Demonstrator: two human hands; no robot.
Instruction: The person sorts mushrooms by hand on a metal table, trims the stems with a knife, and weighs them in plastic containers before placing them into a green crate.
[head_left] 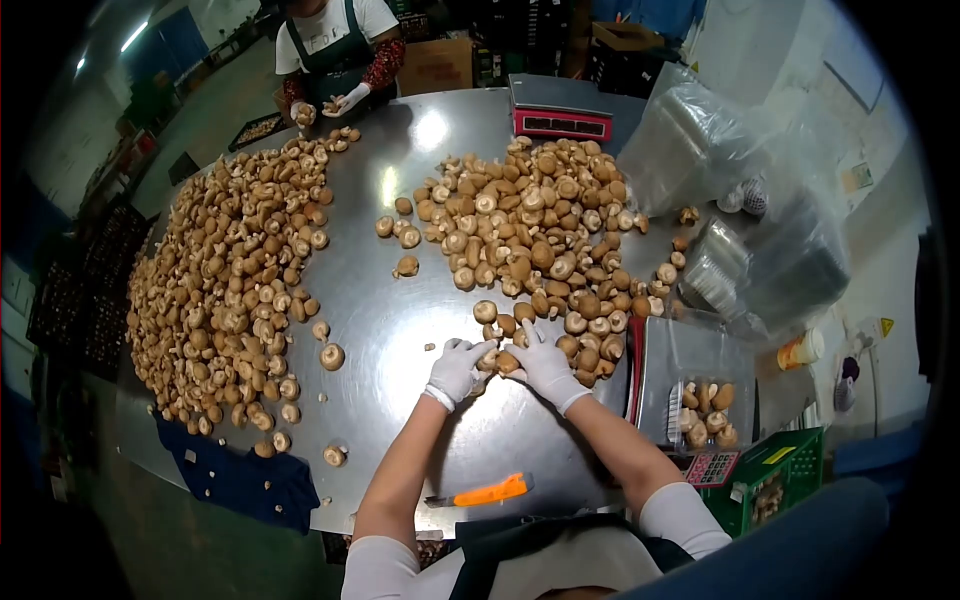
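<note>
Both my hands wear white gloves and work at the near edge of a heap of brown shiitake mushrooms (545,215) on the metal table. My left hand (458,371) has its fingers bent around a mushroom (487,361), partly hidden by the glove. Just to the right, my right hand (546,366) straddles another mushroom (520,339) between thumb and forefinger. A few more mushrooms (507,362) lie between the two hands. Nearer my body, an orange utility knife (495,491) rests on the table.
A larger mushroom pile (235,285) covers the table's left side. Across the table, a co-worker's gloved hands (345,101) handle mushrooms. A red scale (562,122) stands at the back. On the right are clear plastic trays (715,262), another scale (655,370) with a filled tray, and a green crate (800,462).
</note>
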